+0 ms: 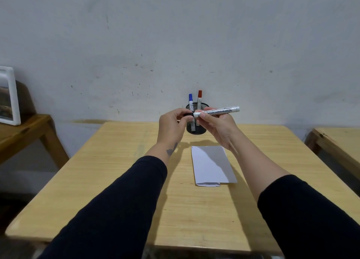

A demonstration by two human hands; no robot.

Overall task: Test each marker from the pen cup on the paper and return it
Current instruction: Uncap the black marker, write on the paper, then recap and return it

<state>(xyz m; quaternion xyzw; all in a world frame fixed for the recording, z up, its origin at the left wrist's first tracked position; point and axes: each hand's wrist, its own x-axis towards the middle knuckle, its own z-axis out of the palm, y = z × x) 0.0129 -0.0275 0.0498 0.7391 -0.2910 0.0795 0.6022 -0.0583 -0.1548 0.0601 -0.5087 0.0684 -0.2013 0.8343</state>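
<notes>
Holding marker level above table, in front of cup. Right hand pinches barrel; left hand pinches black cap at marker's left end. Cap on or off: cannot tell. Blue marker and red marker stand upright in cup, capped. Paper lies near cup, no ink marks visible. Judgement: early stage, first marker in hand, no test visible, three returns left.
</notes>
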